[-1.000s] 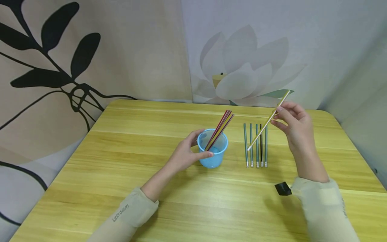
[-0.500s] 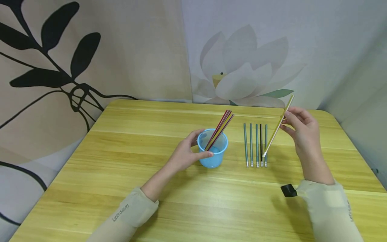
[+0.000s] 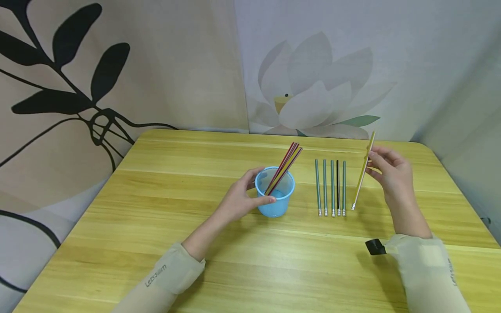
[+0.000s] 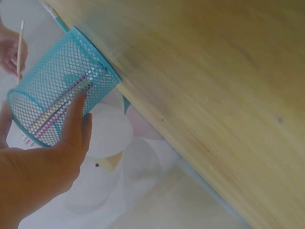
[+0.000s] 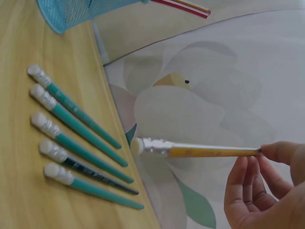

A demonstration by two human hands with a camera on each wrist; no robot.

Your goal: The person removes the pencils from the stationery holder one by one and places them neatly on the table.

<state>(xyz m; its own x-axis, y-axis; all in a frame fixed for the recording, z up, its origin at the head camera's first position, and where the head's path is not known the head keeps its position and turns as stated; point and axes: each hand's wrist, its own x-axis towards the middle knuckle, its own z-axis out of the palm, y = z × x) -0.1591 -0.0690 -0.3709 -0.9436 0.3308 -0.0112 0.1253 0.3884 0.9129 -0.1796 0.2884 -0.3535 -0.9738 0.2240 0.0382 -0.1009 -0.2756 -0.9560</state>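
Note:
My left hand (image 3: 236,201) grips a light-blue mesh pencil cup (image 3: 274,209) by its rim, thumb at the near side and fingers round the far left. Several red, purple and yellow pencils (image 3: 288,163) lean to the right inside it. My right hand (image 3: 393,178) pinches a yellow pencil (image 5: 205,151) between thumb and fingertips, eraser end down, just right of a row of pencils. That row has several green pencils (image 3: 325,187) and one black pencil (image 3: 338,187), laid side by side with erasers toward me. Whether the yellow pencil's eraser touches the table is unclear.
The wooden table (image 3: 156,226) runs back to a wall cloth (image 3: 195,65) printed with leaves and a flower. A black tab (image 3: 375,247) sticks out from my right sleeve (image 3: 424,265).
My right hand has moved right and lower with the yellow pencil, from over the row to just right of it. The pencil now stands steeper. The left hand and cup have stayed still.

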